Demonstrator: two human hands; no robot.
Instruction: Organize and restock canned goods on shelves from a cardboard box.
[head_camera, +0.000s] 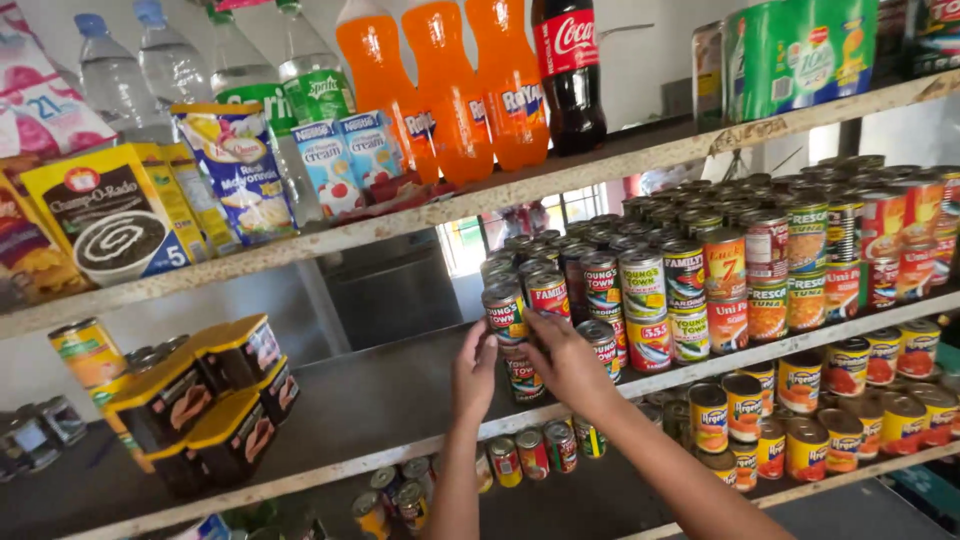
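Both my hands reach up to the middle shelf (330, 400), at the left end of a block of stacked tins. My left hand (473, 372) cups the left side of a small stack of red-labelled cans (521, 372), and my right hand (566, 362) presses against its right side. The top can of that stack (505, 311) stands just above my fingers. More stacked tins (700, 290) fill the shelf to the right, touching the ones I hold.
Soda and water bottles (450, 80), milk cartons and pouches stand on the top shelf. Yellow-lidded black tins (200, 400) sit at the middle shelf's left. The lower shelf holds more cans (820, 400), and small tins (530, 455) lie below my arms.
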